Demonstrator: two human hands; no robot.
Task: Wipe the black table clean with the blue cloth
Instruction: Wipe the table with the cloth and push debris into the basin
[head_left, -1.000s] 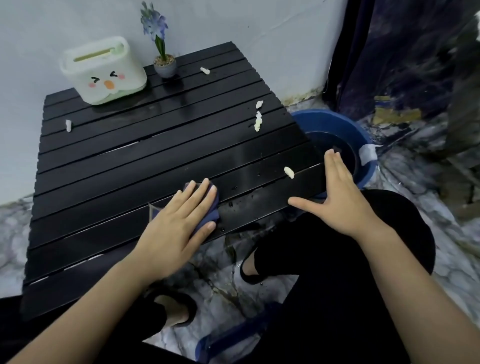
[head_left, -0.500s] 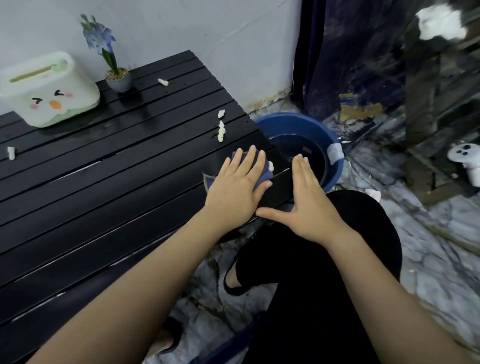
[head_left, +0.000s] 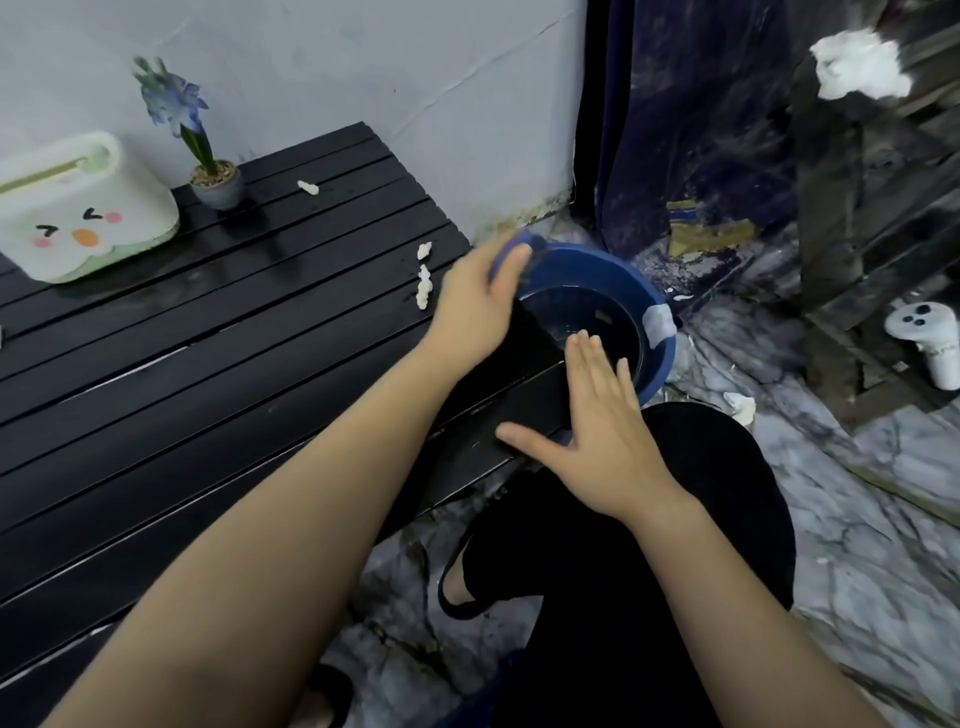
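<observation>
The black slatted table (head_left: 218, 364) fills the left of the view. My left hand (head_left: 478, 301) is at the table's right edge, pressed on the blue cloth (head_left: 517, 247); only a blurred corner of the cloth shows past my fingers, by the basin's rim. My right hand (head_left: 592, 426) lies flat and open against the table's near right corner, holding nothing. White crumbs remain on the slats: a pair (head_left: 424, 283) left of my left hand and one (head_left: 307, 187) near the back.
A blue basin (head_left: 657, 343) with water stands on the marble floor right of the table. A white-green tissue box (head_left: 78, 208) and a small potted blue flower (head_left: 215, 179) sit at the table's back. A white controller (head_left: 930, 338) lies on the floor, far right.
My left hand has swept the cloth rightward along the table to its right edge by the basin. The crumb near the front edge is gone. My right hand stayed at the corner.
</observation>
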